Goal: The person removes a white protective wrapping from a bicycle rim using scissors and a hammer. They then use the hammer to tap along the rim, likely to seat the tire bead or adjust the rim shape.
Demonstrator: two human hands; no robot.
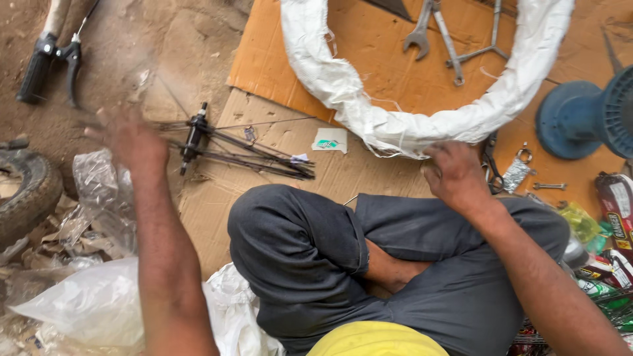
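Wrapped rim: a wheel rim bound in white woven sacking lies on the cardboard sheet, at twelve o'clock from the person's crossed knees; its top is cut off by the frame edge.
Right hand: the right hand rests on the lower edge of the wrapping at about five o'clock on the ring, fingers curled down. Whether its grip pinches the sacking or only presses on it, I cannot tell.
Left hand: the left hand is blurred, fingers spread wide with nothing in them, just beside the hub with loose spokes that lies at three o'clock from it.
Around: spanners lie inside the ring; a blue stand sits at three o'clock from the rim; clear plastic bags and an old tyre lie at nine o'clock on the dirt floor.
Risk: the thin spokes fan out loosely, so I judge a careless sweep of the open hand could scatter or bend them; frayed threads on the sacking could snag.
Hard to see: small bits by the right hand, perhaps pliers and a key ring, are partly covered.
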